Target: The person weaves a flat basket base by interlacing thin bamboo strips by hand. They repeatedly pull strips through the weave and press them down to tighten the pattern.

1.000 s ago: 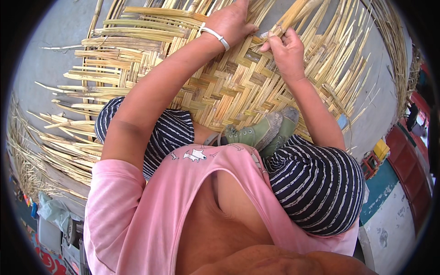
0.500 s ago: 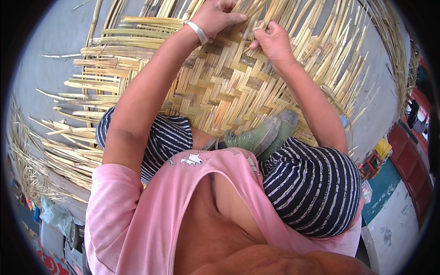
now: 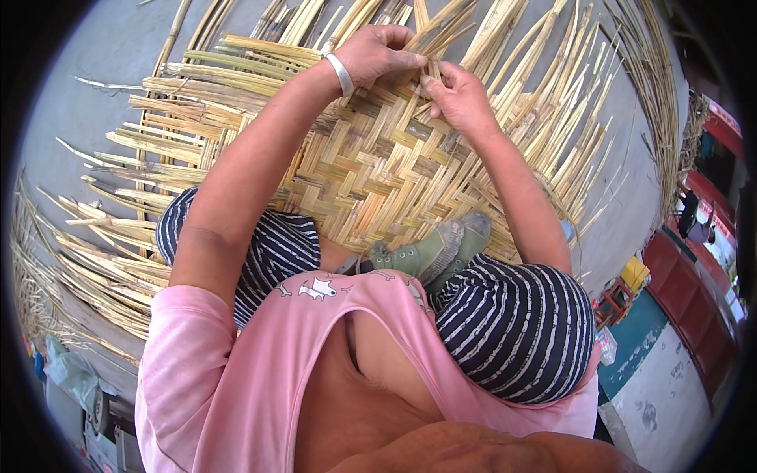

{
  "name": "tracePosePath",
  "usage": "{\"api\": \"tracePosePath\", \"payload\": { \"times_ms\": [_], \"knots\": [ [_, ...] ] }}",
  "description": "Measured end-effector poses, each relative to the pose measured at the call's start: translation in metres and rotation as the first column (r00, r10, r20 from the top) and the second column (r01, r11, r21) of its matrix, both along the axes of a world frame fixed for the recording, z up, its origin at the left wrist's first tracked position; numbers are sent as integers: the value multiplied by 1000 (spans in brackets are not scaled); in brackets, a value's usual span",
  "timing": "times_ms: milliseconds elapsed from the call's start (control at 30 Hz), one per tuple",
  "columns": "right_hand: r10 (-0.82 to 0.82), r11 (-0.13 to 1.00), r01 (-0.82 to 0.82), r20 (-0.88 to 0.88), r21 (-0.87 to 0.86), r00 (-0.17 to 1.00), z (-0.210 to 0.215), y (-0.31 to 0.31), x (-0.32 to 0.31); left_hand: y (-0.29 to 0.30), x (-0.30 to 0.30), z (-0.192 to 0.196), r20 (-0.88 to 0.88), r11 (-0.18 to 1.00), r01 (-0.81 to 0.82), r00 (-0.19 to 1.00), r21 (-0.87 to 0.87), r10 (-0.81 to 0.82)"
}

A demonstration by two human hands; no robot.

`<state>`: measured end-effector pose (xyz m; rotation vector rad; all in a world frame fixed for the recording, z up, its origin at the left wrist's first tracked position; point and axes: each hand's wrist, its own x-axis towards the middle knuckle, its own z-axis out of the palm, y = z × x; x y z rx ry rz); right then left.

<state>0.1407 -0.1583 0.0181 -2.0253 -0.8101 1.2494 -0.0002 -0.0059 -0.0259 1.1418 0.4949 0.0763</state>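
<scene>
A mat woven from flat, straw-coloured reed strips [image 3: 371, 169] lies on the floor in front of me, its loose ends fanning out on the left, far and right sides. At its far part, my left hand [image 3: 380, 57] is closed on a raised bundle of reed strips [image 3: 443, 30]. Close beside it, my right hand [image 3: 461, 101] pinches the lower part of the strips with thumb and forefinger. The fingertips of both hands nearly meet, and they partly hide where the strips enter the weave.
My green shoes [image 3: 430, 251] rest on the mat's near edge, between my striped trouser legs [image 3: 512, 331]. More loose reeds [image 3: 650, 94] lie on the grey floor at the far right. A yellow container [image 3: 634, 273] and a dark red panel [image 3: 690, 315] stand at the right.
My hands have come closer together at the reed strips. The strip bundle now shows more fully, raised and leaning to the right. The whole view has shifted slightly.
</scene>
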Motion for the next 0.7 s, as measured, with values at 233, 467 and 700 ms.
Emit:
{"api": "tracePosePath", "payload": {
  "times_ms": [233,467,700],
  "knots": [
    [230,960,-222,29,-174,973,25,14,9,0,-2,0,70,987,-119,989,-107,127],
    [359,912,-357,-27,-201,933,9,23,25,-6,2,-30,114,903,-427,895,-55,430],
    [187,953,-190,-34,-236,982,20,12,4,-34,-14,-22,114,680,-582,791,446,602]
  ]
}}
